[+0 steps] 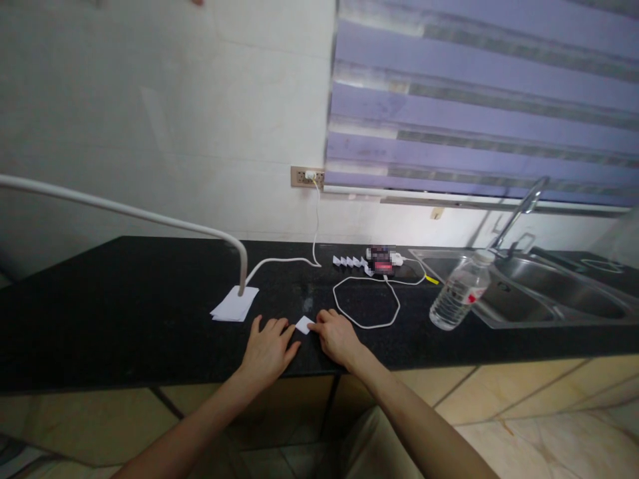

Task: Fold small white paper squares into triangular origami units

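Observation:
A small white folded paper (pixel 303 324) lies on the black countertop (pixel 124 313) near its front edge. My left hand (pixel 267 349) rests flat with fingers spread, its fingertips at the paper's left side. My right hand (pixel 337 334) has its fingers curled, pressing the paper's right edge against the counter. A stack of white paper squares (pixel 234 305) sits just left of my hands, under the foot of a white lamp arm (pixel 150 216). A row of small folded white paper pieces (pixel 349 261) stands further back.
A clear plastic water bottle (pixel 459 289) leans at the edge of a steel sink (pixel 539 293) with a tap (pixel 522 209) on the right. A white cable (pixel 367 303) loops across the counter from a wall socket (pixel 307 176) to a small device (pixel 382 261).

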`<move>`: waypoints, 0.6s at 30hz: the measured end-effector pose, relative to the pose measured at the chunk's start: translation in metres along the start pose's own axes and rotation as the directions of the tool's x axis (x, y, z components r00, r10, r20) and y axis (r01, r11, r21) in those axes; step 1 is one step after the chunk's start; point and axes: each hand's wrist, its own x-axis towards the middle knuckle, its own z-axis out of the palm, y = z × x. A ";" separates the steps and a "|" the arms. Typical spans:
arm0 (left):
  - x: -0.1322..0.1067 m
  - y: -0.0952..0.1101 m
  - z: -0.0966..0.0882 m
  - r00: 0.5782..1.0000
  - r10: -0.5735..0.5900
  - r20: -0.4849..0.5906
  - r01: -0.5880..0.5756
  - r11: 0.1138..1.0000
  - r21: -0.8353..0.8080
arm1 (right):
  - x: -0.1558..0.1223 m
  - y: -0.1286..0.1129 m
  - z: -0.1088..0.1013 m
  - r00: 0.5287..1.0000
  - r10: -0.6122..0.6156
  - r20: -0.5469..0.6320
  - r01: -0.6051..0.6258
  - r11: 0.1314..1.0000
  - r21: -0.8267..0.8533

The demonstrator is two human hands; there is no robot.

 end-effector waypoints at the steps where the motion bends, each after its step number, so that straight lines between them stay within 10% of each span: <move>1: -0.001 0.001 0.001 1.000 -0.011 -0.006 0.011 1.000 0.007 | 0.000 0.000 0.000 1.000 0.000 0.000 0.000 1.000 0.002; 18: 0.008 0.005 0.005 1.000 -0.017 -0.005 0.018 1.000 0.019 | 0.000 0.009 -0.001 0.998 -0.057 0.002 0.057 0.996 0.069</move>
